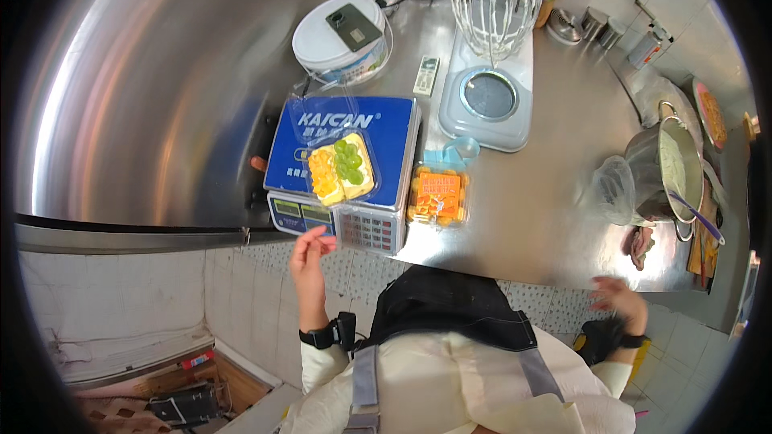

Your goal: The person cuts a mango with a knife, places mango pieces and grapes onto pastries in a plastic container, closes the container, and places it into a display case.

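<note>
My left hand [310, 253] holds nothing, its fingers loosely bent just before the front edge of a blue-topped KAICAN digital scale [386, 144]. On the scale's platform sits a clear plastic box with its lid raised, holding cake [342, 170] topped with diced orange fruit and green grapes. A closed clear box [439, 198] with an orange label stands right of the scale, a pale blue ribbon [455, 152] behind it. Off to the right, my right hand [620, 300], blurred and apparently empty, is at the steel table's front edge, below a crumpled cloth [641, 248].
A mixer [487, 126] with a cream-smeared wire whisk [496, 12] stands at the back. Beside it are a remote control [427, 75] and a white tub [319, 42] bearing a phone [354, 27]. A steel pot [648, 157] with a purple-handled spatula [696, 218] occupies the right.
</note>
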`<move>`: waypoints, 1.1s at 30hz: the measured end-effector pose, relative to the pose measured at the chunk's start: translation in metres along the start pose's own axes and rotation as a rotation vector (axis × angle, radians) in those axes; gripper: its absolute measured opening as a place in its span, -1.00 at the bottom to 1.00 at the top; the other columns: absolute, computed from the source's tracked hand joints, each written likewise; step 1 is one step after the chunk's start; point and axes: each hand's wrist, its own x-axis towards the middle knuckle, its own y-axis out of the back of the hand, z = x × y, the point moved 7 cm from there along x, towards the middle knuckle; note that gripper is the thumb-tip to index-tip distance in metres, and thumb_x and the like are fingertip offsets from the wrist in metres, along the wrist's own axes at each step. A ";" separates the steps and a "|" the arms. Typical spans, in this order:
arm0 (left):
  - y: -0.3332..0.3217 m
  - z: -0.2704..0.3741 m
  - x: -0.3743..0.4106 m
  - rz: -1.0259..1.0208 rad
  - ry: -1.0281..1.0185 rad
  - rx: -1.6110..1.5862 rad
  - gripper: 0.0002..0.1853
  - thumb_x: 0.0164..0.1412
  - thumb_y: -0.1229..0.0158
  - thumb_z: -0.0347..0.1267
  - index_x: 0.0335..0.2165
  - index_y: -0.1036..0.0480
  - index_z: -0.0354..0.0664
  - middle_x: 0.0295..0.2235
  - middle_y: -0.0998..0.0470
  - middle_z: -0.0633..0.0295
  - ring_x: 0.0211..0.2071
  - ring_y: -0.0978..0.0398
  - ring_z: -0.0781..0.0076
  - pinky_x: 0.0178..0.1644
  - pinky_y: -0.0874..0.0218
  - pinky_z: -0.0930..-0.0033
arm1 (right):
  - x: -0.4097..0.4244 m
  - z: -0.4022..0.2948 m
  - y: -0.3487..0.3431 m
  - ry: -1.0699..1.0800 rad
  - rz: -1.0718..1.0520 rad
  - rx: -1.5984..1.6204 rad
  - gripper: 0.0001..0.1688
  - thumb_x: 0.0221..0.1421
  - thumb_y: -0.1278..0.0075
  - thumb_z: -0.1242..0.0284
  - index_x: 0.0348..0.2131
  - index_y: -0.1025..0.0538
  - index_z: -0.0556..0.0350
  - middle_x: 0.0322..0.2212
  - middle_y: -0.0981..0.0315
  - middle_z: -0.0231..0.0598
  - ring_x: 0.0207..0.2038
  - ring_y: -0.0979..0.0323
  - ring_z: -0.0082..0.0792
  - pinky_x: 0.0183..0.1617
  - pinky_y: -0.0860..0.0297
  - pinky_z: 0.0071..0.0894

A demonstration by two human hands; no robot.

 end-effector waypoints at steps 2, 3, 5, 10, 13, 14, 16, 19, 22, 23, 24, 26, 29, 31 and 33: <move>-0.004 0.002 0.009 0.062 -0.013 -0.066 -0.75 0.28 0.12 -0.42 -0.16 -0.42 -0.28 -0.35 -0.52 0.17 -0.35 -0.44 0.49 -0.17 -0.27 0.47 | -0.001 0.023 -0.096 -0.259 -0.547 0.167 -0.49 0.24 0.13 0.30 0.11 -0.27 0.13 -0.10 -0.42 -0.03 -0.09 -0.45 -0.15 -0.29 -0.51 -0.25; -0.004 0.006 0.011 0.106 -0.001 -0.088 -0.75 0.28 0.10 -0.40 -0.15 -0.40 -0.30 -0.36 -0.51 0.23 -0.34 -0.42 0.53 -0.17 -0.24 0.51 | 0.007 0.018 -0.133 0.028 -0.580 0.004 -0.49 0.28 0.20 0.26 0.12 -0.26 0.13 -0.06 -0.37 -0.05 -0.04 -0.39 -0.17 -0.17 -0.42 -0.31; -0.001 0.007 0.018 0.150 -0.033 -0.167 -0.76 0.27 0.09 -0.41 -0.16 -0.40 -0.30 -0.36 -0.51 0.22 -0.33 -0.43 0.53 -0.17 -0.24 0.51 | 0.023 0.014 -0.188 0.436 -0.490 -0.225 -0.50 0.31 0.28 0.21 0.09 -0.25 0.14 -0.05 -0.34 -0.07 -0.01 -0.34 -0.19 -0.06 -0.33 -0.37; 0.004 0.008 0.025 0.118 -0.002 -0.213 -0.78 0.25 0.09 -0.43 -0.18 -0.40 -0.29 -0.36 -0.51 0.20 -0.34 -0.43 0.52 -0.17 -0.25 0.51 | 0.096 0.071 -0.222 0.634 -0.234 -0.062 -0.53 0.30 0.30 0.16 -0.04 -0.30 0.16 -0.16 -0.39 -0.09 -0.12 -0.37 -0.18 -0.12 -0.29 -0.35; 0.009 -0.001 0.033 0.089 0.012 -0.228 -0.77 0.25 0.11 -0.44 -0.18 -0.40 -0.30 -0.36 -0.51 0.20 -0.35 -0.42 0.53 -0.17 -0.25 0.51 | 0.108 0.067 -0.227 0.605 -0.101 -0.077 -0.53 0.30 0.31 0.13 -0.12 -0.33 0.17 -0.23 -0.42 -0.10 -0.19 -0.39 -0.17 -0.15 -0.27 -0.34; 0.012 0.000 0.035 0.077 0.004 -0.242 -0.77 0.25 0.11 -0.44 -0.18 -0.40 -0.30 -0.36 -0.51 0.20 -0.36 -0.42 0.53 -0.18 -0.25 0.51 | 0.107 0.069 -0.226 0.538 -0.042 -0.099 -0.53 0.29 0.30 0.11 -0.17 -0.34 0.18 -0.30 -0.42 -0.05 -0.23 -0.40 -0.13 -0.20 -0.27 -0.31; 0.018 0.001 0.040 0.078 -0.012 -0.268 -0.77 0.26 0.12 -0.44 -0.19 -0.41 -0.30 -0.36 -0.51 0.20 -0.36 -0.42 0.53 -0.18 -0.25 0.52 | 0.100 0.052 -0.222 0.451 0.098 -0.261 -0.51 0.28 0.30 0.09 -0.28 -0.36 0.19 -0.43 -0.41 0.04 -0.32 -0.41 -0.03 -0.28 -0.28 -0.24; 0.032 -0.006 0.042 0.098 0.004 -0.296 -0.77 0.26 0.12 -0.44 -0.19 -0.41 -0.30 -0.37 -0.52 0.20 -0.37 -0.42 0.54 -0.19 -0.25 0.53 | 0.099 0.030 -0.225 0.477 0.164 -0.466 -0.50 0.27 0.30 0.11 -0.38 -0.39 0.20 -0.55 -0.34 0.19 -0.42 -0.41 0.10 -0.37 -0.28 -0.13; 0.040 -0.021 0.045 0.081 0.041 -0.331 -0.76 0.26 0.12 -0.43 -0.18 -0.41 -0.29 -0.35 -0.52 0.20 -0.36 -0.43 0.56 -0.20 -0.24 0.55 | 0.095 0.009 -0.226 0.427 0.031 -0.674 -0.47 0.27 0.31 0.11 -0.44 -0.42 0.21 -0.56 -0.36 0.23 -0.44 -0.42 0.13 -0.39 -0.30 -0.07; 0.039 -0.025 0.046 0.048 0.061 -0.313 -0.76 0.27 0.12 -0.42 -0.17 -0.41 -0.27 -0.35 -0.52 0.20 -0.35 -0.43 0.57 -0.20 -0.24 0.55 | 0.091 -0.001 -0.224 0.386 -0.031 -0.759 -0.45 0.27 0.31 0.10 -0.46 -0.43 0.22 -0.55 -0.37 0.23 -0.43 -0.43 0.13 -0.39 -0.30 -0.06; 0.039 -0.026 0.048 0.022 0.072 -0.295 -0.76 0.27 0.11 -0.42 -0.17 -0.41 -0.26 -0.34 -0.53 0.21 -0.34 -0.43 0.57 -0.20 -0.24 0.56 | 0.072 -0.038 -0.230 0.396 -0.090 -0.851 -0.47 0.26 0.29 0.08 -0.39 -0.45 0.19 -0.51 -0.42 0.19 -0.38 -0.45 0.10 -0.35 -0.33 -0.08; 0.035 -0.029 0.053 -0.042 0.087 -0.255 -0.75 0.27 0.09 -0.38 -0.13 -0.40 -0.21 -0.29 -0.53 0.25 -0.31 -0.44 0.57 -0.19 -0.25 0.54 | 0.032 -0.112 -0.231 0.376 -0.125 -1.046 -0.52 0.23 0.22 0.10 -0.24 -0.46 0.15 -0.41 -0.48 0.09 -0.29 -0.47 0.03 -0.25 -0.36 -0.15; 0.030 -0.045 0.055 -0.065 0.212 -0.269 -0.72 0.28 0.10 -0.32 -0.11 -0.39 -0.19 -0.24 -0.52 0.26 -0.31 -0.44 0.56 -0.19 -0.25 0.53 | -0.010 -0.231 -0.233 0.627 -0.075 -0.892 -0.56 0.22 0.12 0.23 -0.01 -0.37 0.12 -0.24 -0.48 0.00 -0.14 -0.44 -0.05 -0.07 -0.34 -0.28; 0.018 -0.057 0.056 -0.148 0.262 -0.318 -0.65 0.30 0.16 -0.25 -0.06 -0.33 -0.21 -0.20 -0.51 0.15 -0.27 -0.48 0.47 -0.18 -0.28 0.48 | 0.000 -0.294 -0.242 0.851 -0.140 -0.682 -0.57 0.24 0.12 0.29 0.01 -0.36 0.16 -0.15 -0.45 -0.08 -0.08 -0.42 -0.19 -0.01 -0.31 -0.34; -0.006 -0.066 0.052 -0.218 0.370 -0.428 -0.62 0.30 0.18 -0.23 -0.04 -0.30 -0.24 -0.18 -0.51 0.06 -0.23 -0.50 0.40 -0.16 -0.30 0.45 | 0.019 -0.357 -0.261 1.070 -0.216 -0.516 -0.55 0.26 0.15 0.29 0.05 -0.32 0.16 -0.08 -0.42 -0.19 -0.02 -0.36 -0.34 0.05 -0.27 -0.39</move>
